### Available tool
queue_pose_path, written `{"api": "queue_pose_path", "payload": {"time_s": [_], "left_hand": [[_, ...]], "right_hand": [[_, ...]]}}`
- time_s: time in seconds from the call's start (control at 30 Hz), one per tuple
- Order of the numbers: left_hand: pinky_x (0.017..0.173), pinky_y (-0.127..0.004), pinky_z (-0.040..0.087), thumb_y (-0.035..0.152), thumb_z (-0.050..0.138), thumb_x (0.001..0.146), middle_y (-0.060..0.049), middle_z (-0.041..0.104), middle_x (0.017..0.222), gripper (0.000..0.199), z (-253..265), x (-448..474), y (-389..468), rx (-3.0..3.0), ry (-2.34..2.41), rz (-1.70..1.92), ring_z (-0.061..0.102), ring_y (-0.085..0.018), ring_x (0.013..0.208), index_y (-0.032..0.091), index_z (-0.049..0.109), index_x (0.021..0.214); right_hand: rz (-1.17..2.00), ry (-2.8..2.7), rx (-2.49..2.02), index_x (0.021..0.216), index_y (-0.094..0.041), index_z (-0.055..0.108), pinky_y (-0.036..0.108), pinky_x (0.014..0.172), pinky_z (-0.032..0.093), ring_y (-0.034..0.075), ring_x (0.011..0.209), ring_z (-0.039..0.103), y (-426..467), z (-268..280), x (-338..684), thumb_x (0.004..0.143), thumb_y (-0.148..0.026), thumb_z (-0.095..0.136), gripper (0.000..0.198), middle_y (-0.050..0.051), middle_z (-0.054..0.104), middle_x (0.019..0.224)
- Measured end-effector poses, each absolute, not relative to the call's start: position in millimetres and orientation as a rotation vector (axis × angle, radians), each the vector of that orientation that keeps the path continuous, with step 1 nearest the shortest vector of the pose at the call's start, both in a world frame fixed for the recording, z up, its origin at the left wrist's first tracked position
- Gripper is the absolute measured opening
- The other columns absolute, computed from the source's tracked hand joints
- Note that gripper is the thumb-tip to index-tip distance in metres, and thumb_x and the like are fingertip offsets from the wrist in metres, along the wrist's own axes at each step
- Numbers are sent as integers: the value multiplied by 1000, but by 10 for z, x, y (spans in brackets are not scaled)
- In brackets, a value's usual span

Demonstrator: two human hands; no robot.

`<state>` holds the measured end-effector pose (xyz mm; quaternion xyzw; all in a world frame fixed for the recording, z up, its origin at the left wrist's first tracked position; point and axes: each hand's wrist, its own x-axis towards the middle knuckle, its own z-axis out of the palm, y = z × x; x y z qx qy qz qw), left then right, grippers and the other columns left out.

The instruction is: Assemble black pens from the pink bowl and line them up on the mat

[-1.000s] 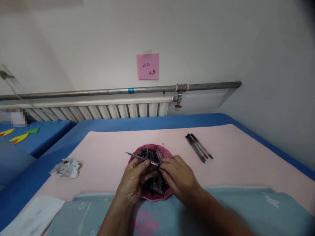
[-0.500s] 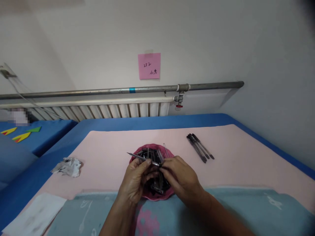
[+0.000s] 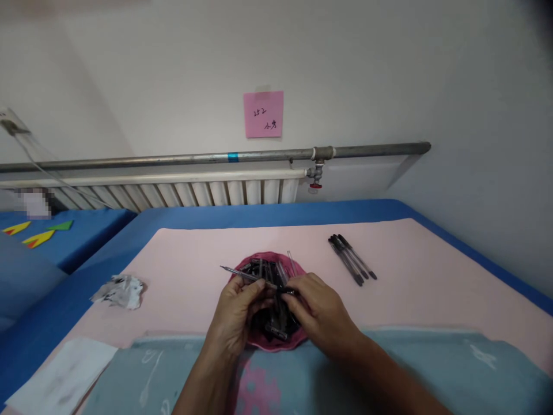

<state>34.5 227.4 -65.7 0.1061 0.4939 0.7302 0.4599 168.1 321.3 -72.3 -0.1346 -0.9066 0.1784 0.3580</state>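
My left hand (image 3: 237, 311) pinches a slim clear-barrelled pen (image 3: 244, 275) between thumb and fingers, its bare tip pointing to the upper left. At the pen's other end, my right hand (image 3: 317, 311) is closed on a small black pen piece (image 3: 284, 290); whether it is joined to the barrel I cannot tell. Both hands are over a pink basket (image 3: 276, 346) full of black and clear pen parts (image 3: 276, 329), which they partly hide. To the right, several black-capped pens (image 3: 352, 259) lie side by side on the pink table cover (image 3: 410, 271).
A crumpled, ink-stained tissue (image 3: 120, 291) lies at the left, and a smudged white sheet (image 3: 63, 374) is nearer me. A blue-green patterned cloth (image 3: 432, 369) covers the front edge. Behind the table are a radiator (image 3: 216, 191) and a metal pipe (image 3: 181, 160).
My right fingers have shifted slightly, and more of the black piece shows between them. The pen has moved slightly left in my left hand. The view has shifted a little.
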Motion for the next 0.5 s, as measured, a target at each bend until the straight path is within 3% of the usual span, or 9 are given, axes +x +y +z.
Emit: {"api": "queue_pose_path", "payload": {"time_s": [0.2,0.33,0.5], "left_hand": [[61,-25,52,24,79,59,-4,69,68,24,-682,347,2275,287,1221,1781,65,-15,63,13,62,72],[59,-24,52,24,78,60,-4,69,67,24,-685,348,2272,320,1241,1768,64,-14,62,13,61,73],[59,-24,51,23,77,61,-3,68,66,24,-662,362,2280,335,1264,1774,63,-13,61,13,61,75]], "right_hand": [[352,-2382,-315,93,-19,55,35,69,46,22,79,56,3211,-730,1672,85,-20,52,9,8,65,87],[344,-2410,-283,86,-18,55,34,67,43,19,72,55,3206,-721,1669,87,-15,46,10,6,64,78],[292,-2424,-292,88,-17,56,37,70,42,23,81,55,3203,-724,1661,85,-19,51,6,9,64,86]]}}
